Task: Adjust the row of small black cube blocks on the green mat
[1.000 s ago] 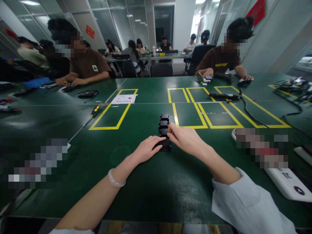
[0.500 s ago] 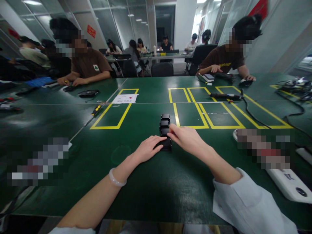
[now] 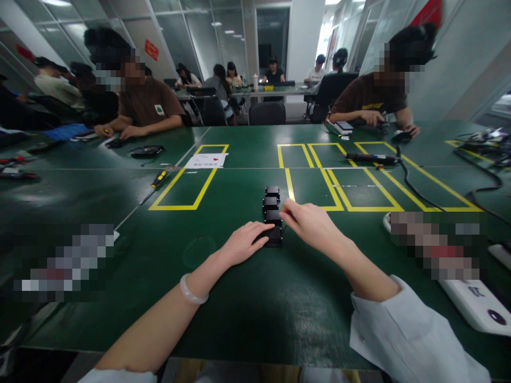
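Note:
Several black blocks [image 3: 272, 202] stand in a column on the green table [image 3: 239, 308], running away from me. My left hand [image 3: 245, 242] rests its fingers on the nearest block [image 3: 274, 237], with the thumb at its left side; the fingers are stretched, not wrapped around it. Just right of the column, my right hand [image 3: 305, 221] has its fingers bent into a pinch beside the second-nearest block. A thin dark thing shows below those fingertips, too small to make out.
A yellow-handled screwdriver [image 3: 159, 180] and a paper sheet [image 3: 205, 160] lie to the left. Yellow tape outlines mark the table. A black tool [image 3: 371, 158] with a cable lies at the right. Two people sit across; blurred-out devices flank my arms.
My right hand has shifted slightly right, away from the blocks. My left hand stays on the nearest block. The person across at the right has lowered a hand toward an object.

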The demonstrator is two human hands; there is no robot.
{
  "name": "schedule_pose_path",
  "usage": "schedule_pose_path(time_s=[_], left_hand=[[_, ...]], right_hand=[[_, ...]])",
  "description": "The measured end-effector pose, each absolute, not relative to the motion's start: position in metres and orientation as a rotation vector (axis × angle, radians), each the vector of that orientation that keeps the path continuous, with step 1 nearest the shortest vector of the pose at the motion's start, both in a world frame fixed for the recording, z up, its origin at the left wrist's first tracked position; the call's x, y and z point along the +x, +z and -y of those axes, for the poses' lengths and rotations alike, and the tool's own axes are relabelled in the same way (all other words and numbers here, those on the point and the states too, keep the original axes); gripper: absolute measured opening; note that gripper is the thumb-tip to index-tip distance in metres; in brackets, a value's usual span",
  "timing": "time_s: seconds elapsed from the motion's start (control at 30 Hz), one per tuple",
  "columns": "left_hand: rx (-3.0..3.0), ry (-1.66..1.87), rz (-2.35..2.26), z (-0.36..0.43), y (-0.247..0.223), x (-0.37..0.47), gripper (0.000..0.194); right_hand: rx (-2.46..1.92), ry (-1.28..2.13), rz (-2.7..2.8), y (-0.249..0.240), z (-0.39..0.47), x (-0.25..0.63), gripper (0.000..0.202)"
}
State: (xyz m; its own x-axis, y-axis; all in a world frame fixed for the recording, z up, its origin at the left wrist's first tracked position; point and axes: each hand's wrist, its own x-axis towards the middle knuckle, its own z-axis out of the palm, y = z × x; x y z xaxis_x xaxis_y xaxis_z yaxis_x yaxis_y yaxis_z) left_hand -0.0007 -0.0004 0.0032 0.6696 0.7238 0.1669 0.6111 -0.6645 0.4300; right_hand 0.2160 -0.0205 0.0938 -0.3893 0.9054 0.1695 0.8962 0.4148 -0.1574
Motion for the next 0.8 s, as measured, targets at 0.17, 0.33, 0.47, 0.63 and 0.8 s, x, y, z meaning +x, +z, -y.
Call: schedule_pose_path(time_s=[0.17,0.33,0.47,0.63,0.8], left_hand=[[2.542,0.467,-1.065,0.001,0.003,-0.001,0.038],[2.555,0.450,-1.055,0.000,0.005,-0.001,0.038],[2.556,0.448,-1.061,0.000,0.004,-0.001,0.038],[2.556,0.455,-1.064,0.001,0.004,0.000,0.038],[2.561,0.457,-1.062,0.002,0.006,0.000,0.037]], right_hand=[[-1.666,0.020,2.389,0.089,0.014,0.217,0.022],[-1.693,0.028,2.376,0.084,0.010,0.216,0.022],[-1.693,0.052,2.370,0.082,0.009,0.215,0.022],[-1.709,0.050,2.375,0.080,0.007,0.216,0.024],[-1.733,0.034,2.378,0.080,0.006,0.216,0.024]])
